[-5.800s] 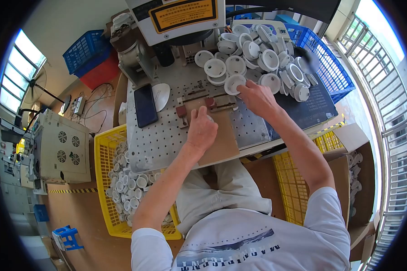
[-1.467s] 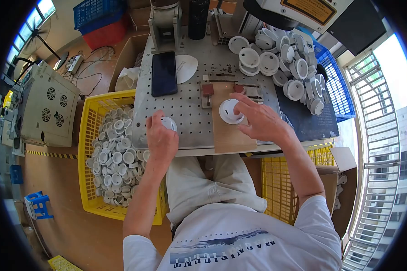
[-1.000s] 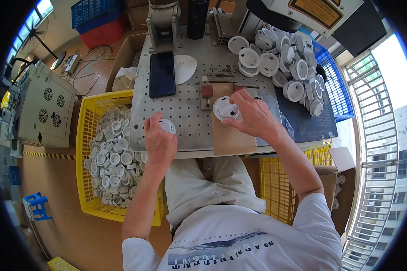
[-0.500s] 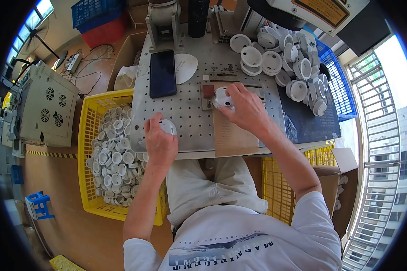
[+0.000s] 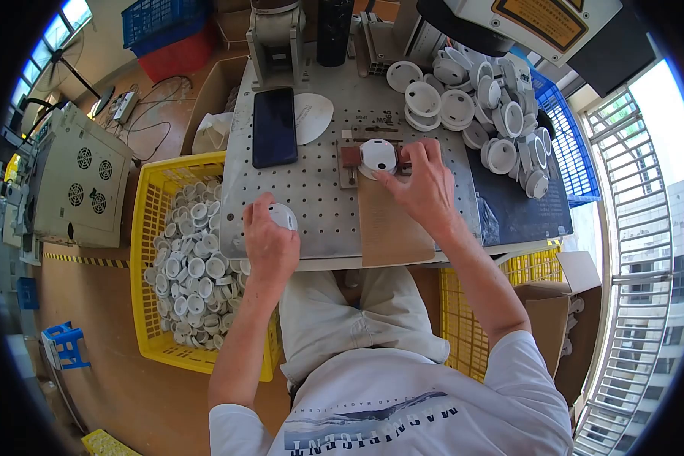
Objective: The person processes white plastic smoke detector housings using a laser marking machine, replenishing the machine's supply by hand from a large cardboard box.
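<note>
A white round plastic cover (image 5: pixel 378 154) with small dark holes sits in a small metal fixture (image 5: pixel 347 178), against a reddish-brown block (image 5: pixel 350 156) on its left. My right hand (image 5: pixel 427 184) is at the fixture's right side, its fingers closed around a second reddish-brown block (image 5: pixel 403 156) and its thumb by the cover's lower edge. Near the table's front left corner, my left hand (image 5: pixel 272 239) grips another white round cover (image 5: pixel 284 216), partly hidden by the fingers.
A phone (image 5: pixel 273 128) and a white paper disc (image 5: pixel 312 118) lie on the perforated metal table (image 5: pixel 319 242). Cardboard (image 5: pixel 394 228) extends below the fixture. White covers (image 5: pixel 501 114) are heaped at right; a yellow crate (image 5: pixel 148 304) of white parts stands at left. A machine head (image 5: pixel 539 23) overhangs.
My right hand has let go of the cover in the fixture and moved slightly right to the right-hand block. My left hand stays in place with its cover.
</note>
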Tool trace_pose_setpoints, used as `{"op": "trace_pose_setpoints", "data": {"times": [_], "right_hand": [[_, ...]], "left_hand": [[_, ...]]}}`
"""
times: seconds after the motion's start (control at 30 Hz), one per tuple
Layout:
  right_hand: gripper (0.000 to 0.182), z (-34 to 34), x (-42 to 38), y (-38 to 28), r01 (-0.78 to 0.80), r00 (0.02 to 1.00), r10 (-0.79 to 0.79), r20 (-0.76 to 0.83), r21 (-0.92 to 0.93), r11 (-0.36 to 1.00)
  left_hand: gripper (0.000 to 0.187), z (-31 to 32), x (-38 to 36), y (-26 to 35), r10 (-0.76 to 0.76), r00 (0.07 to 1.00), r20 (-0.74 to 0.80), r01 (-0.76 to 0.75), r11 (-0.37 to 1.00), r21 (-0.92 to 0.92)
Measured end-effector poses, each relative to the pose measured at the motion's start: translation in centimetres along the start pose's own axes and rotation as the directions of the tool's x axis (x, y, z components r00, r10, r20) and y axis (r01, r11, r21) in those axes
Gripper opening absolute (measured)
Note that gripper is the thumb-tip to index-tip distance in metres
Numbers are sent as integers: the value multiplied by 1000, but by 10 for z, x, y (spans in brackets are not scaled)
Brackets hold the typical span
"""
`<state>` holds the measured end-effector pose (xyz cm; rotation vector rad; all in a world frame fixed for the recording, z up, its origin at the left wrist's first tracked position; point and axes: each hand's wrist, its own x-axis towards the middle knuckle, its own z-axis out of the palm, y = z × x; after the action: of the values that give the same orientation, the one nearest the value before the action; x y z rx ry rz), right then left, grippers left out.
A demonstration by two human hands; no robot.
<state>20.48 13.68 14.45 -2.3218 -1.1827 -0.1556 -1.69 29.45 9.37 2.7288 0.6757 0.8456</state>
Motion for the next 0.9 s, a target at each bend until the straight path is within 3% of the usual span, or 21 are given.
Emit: {"op": "trace_pose_setpoints", "data": {"times": [0.03, 0.27, 0.33, 0.47, 0.53, 0.6, 0.67, 0.73, 0.8, 0.9], "right_hand": [[49, 1, -3, 2, -73, 996, 73, -42, 7, 997], [52, 19, -9, 7, -103, 983, 106, -149, 33, 994], [52, 19, -9, 8, -116, 981, 124, -151, 63, 991], [52, 19, -10, 9, -107, 980, 117, -163, 74, 992], [52, 20, -10, 11, -106, 981, 120, -151, 95, 990], [52, 18, -10, 11, -112, 981, 128, -143, 116, 987], [52, 17, -10, 12, -122, 981, 142, -136, 143, 982], [53, 17, -10, 13, -117, 984, 135, -115, 145, 982], [52, 17, -10, 14, -121, 984, 139, -112, 153, 981], [49, 14, -12, 15, -118, 984, 139, -112, 176, 977]], "left_hand": [[12, 1, -1, 0, -5, 1000, 9, 5, 1000, -5], [14, -2, 2, 3, 39, 999, -9, -38, 999, 2], [36, -5, 3, 6, 27, 999, -38, -28, 999, -40], [43, -6, 1, 3, 39, 999, -31, -41, 998, -57], [43, -15, 0, 1, -69, 997, -46, 59, 981, -183], [45, -26, -8, -23, -177, 980, -96, 155, 968, -195], [41, -48, -14, -56, -279, 945, -173, 259, 957, -129], [37, -74, -28, -140, -451, 866, -215, 446, 892, -73], [27, -87, -27, -171, -327, 892, -313, 408, 879, 246], [22, -93, 0, -177, -254, 914, -317, 358, 872, 334]]}}
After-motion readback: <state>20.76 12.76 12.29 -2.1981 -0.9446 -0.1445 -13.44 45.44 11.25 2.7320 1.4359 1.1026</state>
